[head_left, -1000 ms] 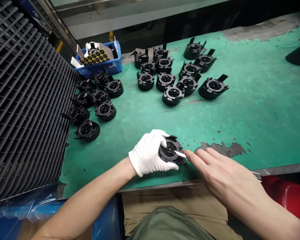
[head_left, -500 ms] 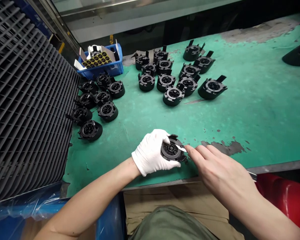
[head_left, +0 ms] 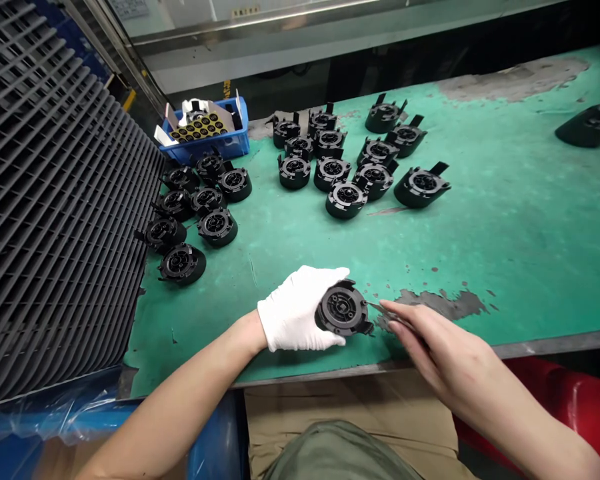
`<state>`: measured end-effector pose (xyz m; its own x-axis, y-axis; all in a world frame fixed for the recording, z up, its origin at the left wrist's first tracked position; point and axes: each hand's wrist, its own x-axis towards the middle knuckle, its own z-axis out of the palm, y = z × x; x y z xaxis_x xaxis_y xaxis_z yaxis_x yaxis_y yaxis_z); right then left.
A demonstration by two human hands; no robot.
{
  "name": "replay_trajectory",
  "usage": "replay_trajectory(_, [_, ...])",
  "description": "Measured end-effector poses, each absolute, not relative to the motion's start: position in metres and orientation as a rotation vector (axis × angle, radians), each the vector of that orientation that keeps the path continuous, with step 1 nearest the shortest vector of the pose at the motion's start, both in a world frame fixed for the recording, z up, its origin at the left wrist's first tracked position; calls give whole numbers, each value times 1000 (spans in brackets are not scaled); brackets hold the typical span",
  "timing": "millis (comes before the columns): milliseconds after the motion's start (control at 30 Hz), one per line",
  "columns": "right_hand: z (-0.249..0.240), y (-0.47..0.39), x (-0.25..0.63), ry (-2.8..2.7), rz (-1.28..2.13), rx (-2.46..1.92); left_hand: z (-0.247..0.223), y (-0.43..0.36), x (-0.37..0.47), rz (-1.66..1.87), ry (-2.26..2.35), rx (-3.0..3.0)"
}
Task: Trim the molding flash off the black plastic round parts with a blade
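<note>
My left hand (head_left: 299, 312), in a white glove, grips a round black plastic housing (head_left: 343, 308) by its left side. The housing's open ribbed face is turned up towards me, with tabs on its rim. In my bare right hand (head_left: 437, 343) is a slim knife (head_left: 379, 307), pinched between thumb and fingers. Its thin blade points left at the housing's right edge; whether the two touch I cannot tell. Most of the knife's handle is hidden by the hand.
Several similar black housings (head_left: 346, 199) stand on the green worktop (head_left: 505, 227), with another group (head_left: 217, 225) at the left. A blue bin (head_left: 235, 142) holds a sheet of round stickers (head_left: 197, 128). Grey grid racks (head_left: 65, 200) line the left; a red seat (head_left: 555, 400) is below right.
The knife has come off the housing's upper face to its right edge, and its blade now shows edge-on. My left thumb has shifted off the face. The camera view has tilted slightly.
</note>
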<state>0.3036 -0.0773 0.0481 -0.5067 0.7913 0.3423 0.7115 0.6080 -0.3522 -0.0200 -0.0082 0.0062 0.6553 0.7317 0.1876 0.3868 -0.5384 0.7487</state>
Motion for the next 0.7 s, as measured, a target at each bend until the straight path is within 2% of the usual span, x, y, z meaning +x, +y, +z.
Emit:
replay_trajectory(167, [59,-111,289,-2253,344,-1158,5,-11,-16,637,946,2263])
replay_trajectory(333, [47,-113,281,-2281,412,-1080,-10,-15,-11,712,1096,2268])
replay_trajectory(467, [34,-82,287,-2355,194,-1148,-4,-15,-15,727,1140,2194])
replay_trajectory(567, [34,-65,296,-2474,-22,-1133,7,-13,-15,557,1068,2188])
replay_trajectory(700, [40,-59,307,-2579,-61,-1055,13,-11,-10,563,1037,2231])
